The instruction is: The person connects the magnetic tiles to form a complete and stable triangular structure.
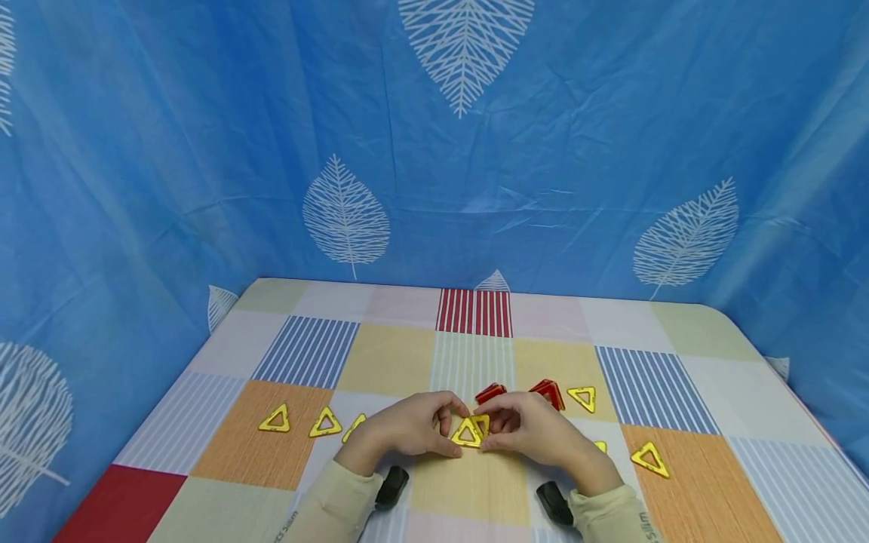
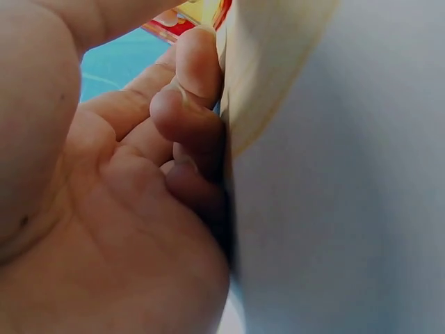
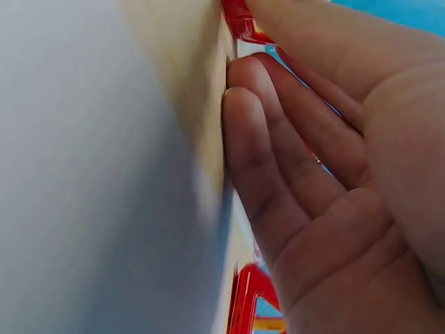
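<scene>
Yellow triangles (image 1: 649,467) and red pieces (image 1: 550,391) look glossy plastic; blue curtain (image 1: 434,173), creased, faintly shiny.

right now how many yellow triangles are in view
8: three yellow triangles left of the left hand, the nearest partly covered; two overlapping between both hands; three near the right hand: one beyond it, one partly hidden, one farther right. The hands may hide more.

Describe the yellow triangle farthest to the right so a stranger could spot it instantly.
Start at the patchwork-covered table below the blue curtain, then look right of the right hand to the orange patch. The yellow triangle lies flat near that patch's left edge. It alone sits there, farther right than all the others.
</scene>
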A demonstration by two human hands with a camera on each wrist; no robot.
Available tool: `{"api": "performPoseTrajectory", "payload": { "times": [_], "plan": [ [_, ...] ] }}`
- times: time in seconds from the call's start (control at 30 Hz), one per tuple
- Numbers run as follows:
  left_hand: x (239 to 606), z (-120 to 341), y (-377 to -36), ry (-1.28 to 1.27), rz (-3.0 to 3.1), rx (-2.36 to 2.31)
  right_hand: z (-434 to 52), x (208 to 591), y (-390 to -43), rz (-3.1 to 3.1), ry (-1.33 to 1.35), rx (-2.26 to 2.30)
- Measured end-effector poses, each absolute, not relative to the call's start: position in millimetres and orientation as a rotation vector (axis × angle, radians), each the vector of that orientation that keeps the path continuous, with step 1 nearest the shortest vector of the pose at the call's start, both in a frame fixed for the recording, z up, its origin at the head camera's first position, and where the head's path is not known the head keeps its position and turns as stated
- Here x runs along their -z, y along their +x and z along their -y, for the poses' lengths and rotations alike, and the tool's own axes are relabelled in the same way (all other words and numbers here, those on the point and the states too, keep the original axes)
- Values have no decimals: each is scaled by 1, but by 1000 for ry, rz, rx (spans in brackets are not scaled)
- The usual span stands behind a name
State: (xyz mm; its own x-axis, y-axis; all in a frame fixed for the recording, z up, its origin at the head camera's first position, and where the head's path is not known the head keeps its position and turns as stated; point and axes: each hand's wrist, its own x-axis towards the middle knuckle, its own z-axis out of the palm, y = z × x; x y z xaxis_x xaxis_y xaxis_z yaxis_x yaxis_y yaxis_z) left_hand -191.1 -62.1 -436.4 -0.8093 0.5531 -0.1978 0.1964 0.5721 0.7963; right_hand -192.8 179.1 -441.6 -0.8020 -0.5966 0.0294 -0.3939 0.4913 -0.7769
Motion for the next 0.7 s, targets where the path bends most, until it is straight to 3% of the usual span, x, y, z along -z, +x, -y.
{"api": "performPoseTrajectory", "payload": {
  "times": [0.37, 0.57, 0.7],
  "plan": [
    [425, 77, -192, 704, -2291, -1121, -173, 440, -190, -2554, -807, 1142],
    [422, 119, -186, 758, -2414, -1155, -172, 439, -191, -2547, -826, 1179],
    [421, 156, -176, 657, -2524, -1193, -172, 439, -191, -2533, -807, 1201]
  ]
}}
